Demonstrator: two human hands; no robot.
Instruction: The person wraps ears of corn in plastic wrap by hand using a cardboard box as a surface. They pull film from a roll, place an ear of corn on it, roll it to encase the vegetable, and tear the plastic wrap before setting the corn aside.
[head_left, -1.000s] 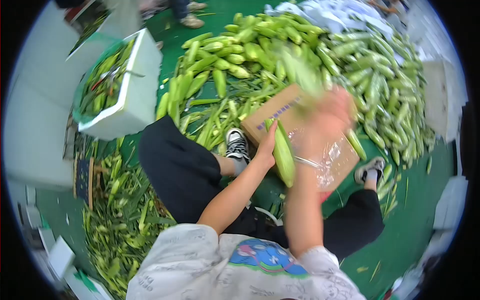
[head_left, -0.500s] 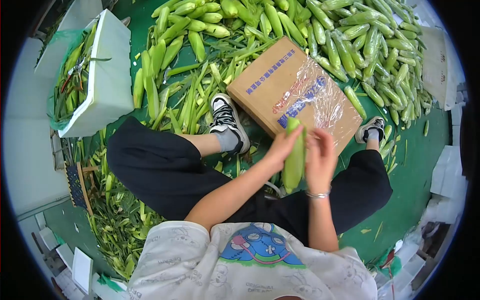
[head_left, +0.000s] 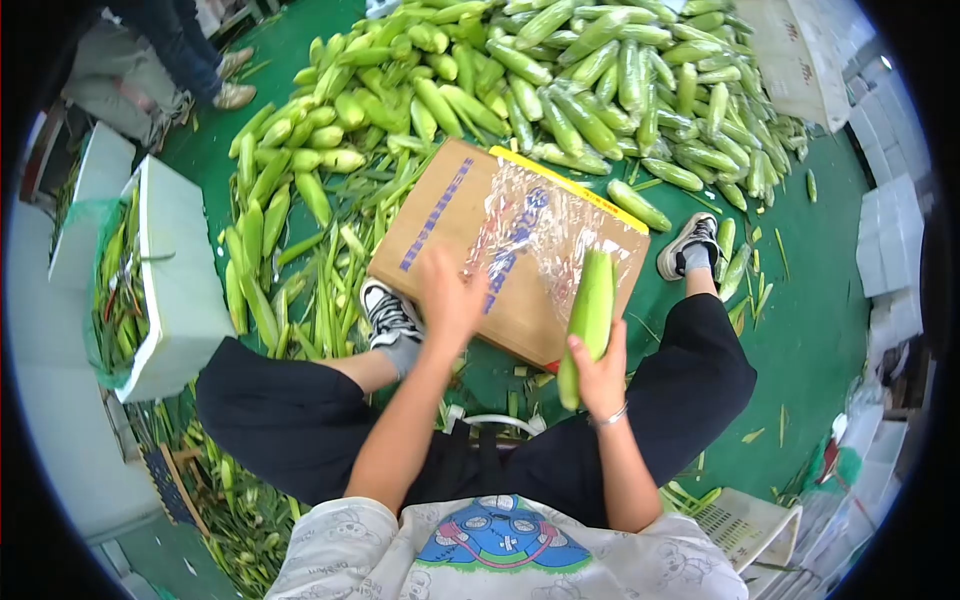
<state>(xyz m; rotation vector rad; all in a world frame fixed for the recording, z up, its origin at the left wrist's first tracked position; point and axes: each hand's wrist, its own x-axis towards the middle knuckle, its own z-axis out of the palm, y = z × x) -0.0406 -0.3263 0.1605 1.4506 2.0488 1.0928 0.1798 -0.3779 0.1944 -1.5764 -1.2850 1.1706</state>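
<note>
My right hand [head_left: 603, 375] is closed round the lower part of a green ear of corn [head_left: 592, 315], which stands nearly upright over the near right part of a cardboard box [head_left: 455, 215]. Crumpled clear film [head_left: 545, 235] covers much of the box top, and a yellow strip runs along its far edge. Over the near left part of the box is my left hand [head_left: 455, 295], blurred, with its fingers apart and nothing visible in them. One wrapped ear [head_left: 640, 205] lies on the green floor just beyond the box's right corner.
Unwrapped ears [head_left: 375, 100] are heaped beyond the box, with wrapped ears [head_left: 640, 85] to the right. A white foam box [head_left: 180, 270] stands at the left. Husks [head_left: 245, 520] litter the floor. Another person's legs [head_left: 180, 45] show at the far left.
My left hand has let go of the ear and moved left over the box. My right hand now grips the ear. The view has shifted, showing a person's legs at the far left.
</note>
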